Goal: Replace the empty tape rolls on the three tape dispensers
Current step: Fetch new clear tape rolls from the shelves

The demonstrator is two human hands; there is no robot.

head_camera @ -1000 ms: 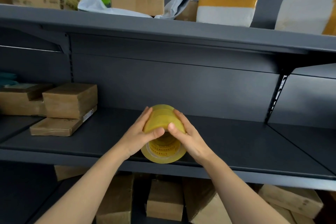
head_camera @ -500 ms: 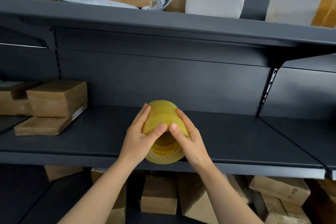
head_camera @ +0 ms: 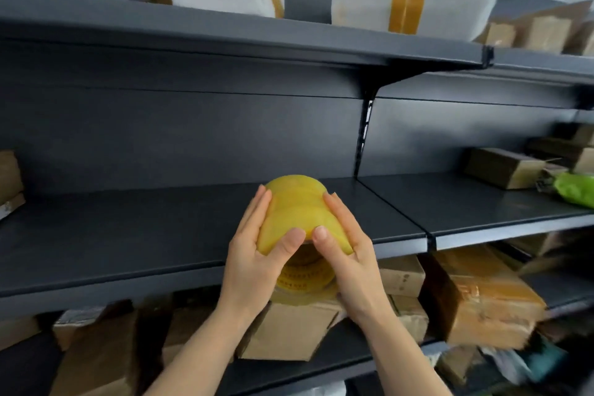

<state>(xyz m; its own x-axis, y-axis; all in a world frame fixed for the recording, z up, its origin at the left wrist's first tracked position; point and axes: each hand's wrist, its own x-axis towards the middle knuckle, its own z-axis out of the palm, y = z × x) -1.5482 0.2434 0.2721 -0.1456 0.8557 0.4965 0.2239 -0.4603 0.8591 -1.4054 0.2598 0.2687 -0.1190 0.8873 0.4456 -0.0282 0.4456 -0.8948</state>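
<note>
Yellow tape rolls (head_camera: 297,212), stacked
They lie sideways, far end toward your 12 o'clock, above the shelf (head_camera: 128,235) edge.

Yellow tape rolls (head_camera: 297,206); dk grey shelf (head_camera: 128,235); brown boxes (head_camera: 482,296).

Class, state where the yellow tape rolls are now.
Centre of the head view: tape rolls held between left hand and right hand, in front of the middle shelf.

grey shelves (head_camera: 135,235) w/ cardboard boxes (head_camera: 482,296)
</note>
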